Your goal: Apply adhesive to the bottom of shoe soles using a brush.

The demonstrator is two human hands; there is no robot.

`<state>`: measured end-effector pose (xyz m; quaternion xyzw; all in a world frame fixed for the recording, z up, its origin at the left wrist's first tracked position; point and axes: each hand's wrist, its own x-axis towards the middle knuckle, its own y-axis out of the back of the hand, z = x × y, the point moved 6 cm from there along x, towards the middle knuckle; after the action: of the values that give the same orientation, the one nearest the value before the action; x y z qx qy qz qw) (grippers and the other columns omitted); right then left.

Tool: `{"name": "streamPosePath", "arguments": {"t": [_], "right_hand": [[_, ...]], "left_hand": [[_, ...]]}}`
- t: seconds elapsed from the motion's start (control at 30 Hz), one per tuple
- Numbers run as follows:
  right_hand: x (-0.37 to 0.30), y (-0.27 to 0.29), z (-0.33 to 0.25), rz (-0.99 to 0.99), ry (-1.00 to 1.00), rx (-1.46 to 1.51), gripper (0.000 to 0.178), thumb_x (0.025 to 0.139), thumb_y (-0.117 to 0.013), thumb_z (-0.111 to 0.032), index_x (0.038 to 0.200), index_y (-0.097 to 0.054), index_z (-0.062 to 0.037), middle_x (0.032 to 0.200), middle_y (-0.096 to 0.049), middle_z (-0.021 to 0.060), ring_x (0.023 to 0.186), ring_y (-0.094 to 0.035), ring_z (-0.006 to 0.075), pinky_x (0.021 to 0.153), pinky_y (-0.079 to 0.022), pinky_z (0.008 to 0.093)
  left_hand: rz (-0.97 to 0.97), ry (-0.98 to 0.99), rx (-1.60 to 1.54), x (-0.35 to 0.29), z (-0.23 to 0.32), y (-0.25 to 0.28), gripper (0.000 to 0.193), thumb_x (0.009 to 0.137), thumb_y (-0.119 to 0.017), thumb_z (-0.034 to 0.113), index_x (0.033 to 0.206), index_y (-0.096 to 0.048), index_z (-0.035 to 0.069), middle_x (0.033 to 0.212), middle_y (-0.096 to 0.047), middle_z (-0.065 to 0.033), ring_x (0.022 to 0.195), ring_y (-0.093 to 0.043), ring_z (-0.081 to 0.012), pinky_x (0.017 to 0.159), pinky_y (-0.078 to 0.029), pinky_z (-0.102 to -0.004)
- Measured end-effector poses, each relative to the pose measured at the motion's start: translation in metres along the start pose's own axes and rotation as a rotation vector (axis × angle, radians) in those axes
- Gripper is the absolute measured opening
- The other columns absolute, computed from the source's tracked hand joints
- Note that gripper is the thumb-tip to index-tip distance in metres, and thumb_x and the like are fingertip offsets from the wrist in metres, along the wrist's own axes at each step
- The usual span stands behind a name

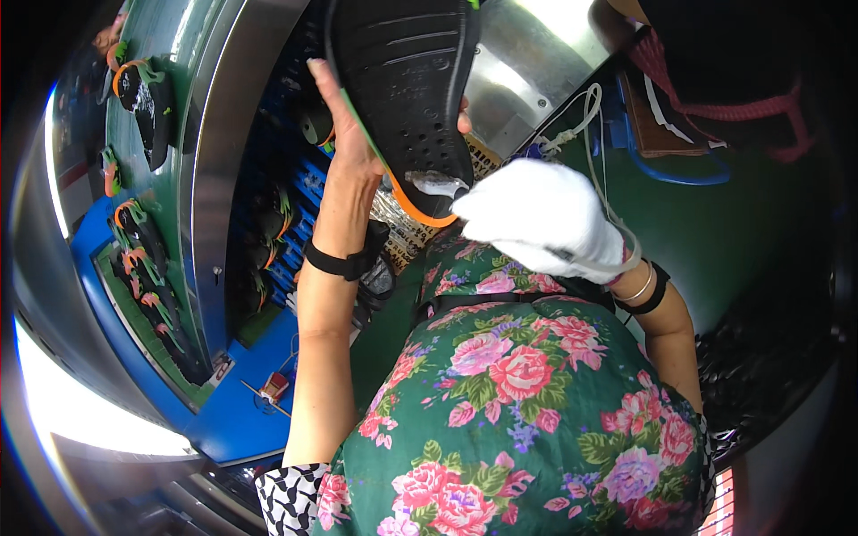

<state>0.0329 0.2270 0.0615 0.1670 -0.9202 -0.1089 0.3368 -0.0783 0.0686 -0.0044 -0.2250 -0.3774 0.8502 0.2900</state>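
Note:
Raised in front of me is a black shoe sole (407,98) with rows of small holes and an orange and green edge. My left hand (357,143) grips it from below, thumb along the left edge and fingertips showing at the right edge. A shiny whitish patch (435,184) lies on its lower end. Close against that patch is my right hand (536,219) in a white glove, its fingers drawn together at the sole's lower right edge. A small dark tip shows at the gloved fingertips; what they pinch is mostly hidden.
On the left, a green conveyor belt (183,54) carries several black sandals (147,112) with orange and green parts. Blue racks (308,192) with more footwear stand beside it. A white cable (592,116) hangs at right, near a blue-framed seat (684,176).

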Motion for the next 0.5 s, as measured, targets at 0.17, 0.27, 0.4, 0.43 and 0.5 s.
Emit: {"name": "streamPosePath", "arguments": {"t": [0.17,0.27,0.4,0.43,0.5], "right_hand": [[0.007,-0.007,-0.002,-0.15,-0.022,0.285,0.018,0.077,-0.079,-0.007,0.095,-0.077,-0.0079,0.101,-0.077,0.0091,0.089,-0.073,0.025,0.073,-0.058,0.0354],[0.013,0.001,0.003,-0.102,-0.091,0.388,0.014,0.076,-0.078,-0.005,0.09,-0.077,-0.0073,0.097,-0.077,0.0104,0.087,-0.074,0.0253,0.073,-0.058,0.0348],[0.002,-0.021,0.004,-0.207,0.016,0.112,0.019,0.079,-0.076,-0.007,0.098,-0.076,-0.0095,0.104,-0.076,0.0067,0.092,-0.072,0.024,0.077,-0.058,0.0359],[0.001,-0.026,0.004,-0.276,-0.005,0.127,0.021,0.08,-0.076,-0.01,0.101,-0.076,-0.0104,0.104,-0.075,0.0055,0.091,-0.071,0.0226,0.078,-0.058,0.0352],[0.009,-0.019,0.004,-0.286,0.013,0.278,0.02,0.08,-0.076,-0.01,0.1,-0.076,-0.0103,0.104,-0.075,0.0056,0.09,-0.071,0.0224,0.08,-0.058,0.0358]], "left_hand": [[0.082,0.213,-0.078,-0.006,-0.008,0.002,0.127,0.071,-0.016,0.102,0.14,-0.052,0.001,0.105,-0.066,-0.0281,0.081,-0.069,-0.0379,0.071,-0.058,-0.0492],[0.018,0.178,0.066,-0.004,-0.012,0.009,0.118,0.078,-0.02,0.096,0.147,-0.046,0.004,0.116,-0.068,-0.0242,0.082,-0.075,-0.037,0.07,-0.066,-0.0465],[0.03,0.277,0.124,-0.003,-0.013,0.005,0.108,0.085,-0.026,0.089,0.145,-0.047,0.003,0.115,-0.069,-0.0233,0.081,-0.075,-0.0345,0.07,-0.066,-0.0453],[0.054,0.317,0.22,-0.003,-0.012,0.004,0.105,0.087,-0.027,0.087,0.145,-0.047,0.002,0.114,-0.069,-0.023,0.081,-0.075,-0.0334,0.071,-0.066,-0.044],[0.078,0.32,0.076,-0.006,-0.015,0.0,0.099,0.092,-0.03,0.082,0.144,-0.048,0.0,0.113,-0.07,-0.0225,0.082,-0.076,-0.0304,0.07,-0.066,-0.04]]}}
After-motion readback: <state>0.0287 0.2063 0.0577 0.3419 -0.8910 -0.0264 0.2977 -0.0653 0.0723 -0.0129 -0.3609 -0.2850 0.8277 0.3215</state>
